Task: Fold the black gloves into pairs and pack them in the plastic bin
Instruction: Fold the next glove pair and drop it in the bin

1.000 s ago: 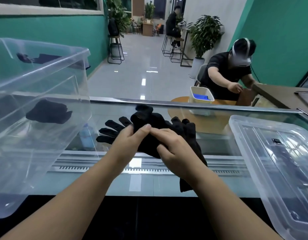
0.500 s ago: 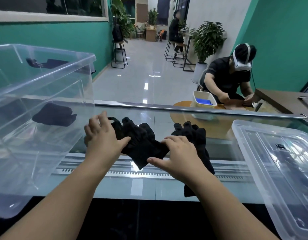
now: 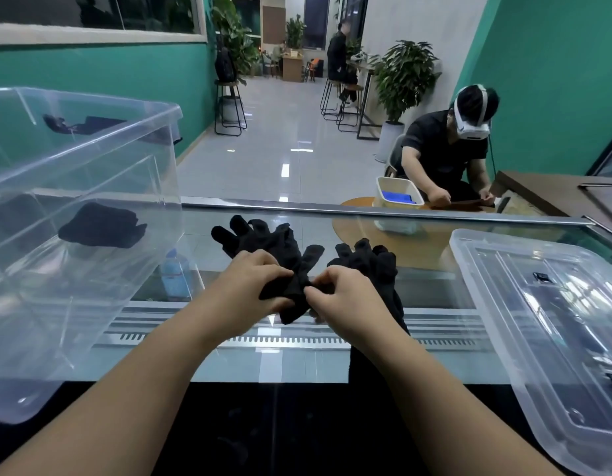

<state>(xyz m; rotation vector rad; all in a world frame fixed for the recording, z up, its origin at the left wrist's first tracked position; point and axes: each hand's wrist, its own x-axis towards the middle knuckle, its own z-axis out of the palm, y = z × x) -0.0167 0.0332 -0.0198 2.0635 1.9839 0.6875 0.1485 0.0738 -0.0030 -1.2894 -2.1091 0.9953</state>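
Even indoor light, ceiling-lamp glare on the floor (image 3: 290, 166), sharp focus, wide-angle bending at edges.

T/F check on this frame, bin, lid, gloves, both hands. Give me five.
1. Both hands grip black gloves: left hand, right hand. True.
2. The clear plastic bin stands at the right. False: it is at the left; the bin lid lies at the right.
3. The bin is empty. False: a folded glove pair lies inside.
4. Another glove lies under the right hand. True.
5. The lid is on the bin. False: it lies apart on the table.
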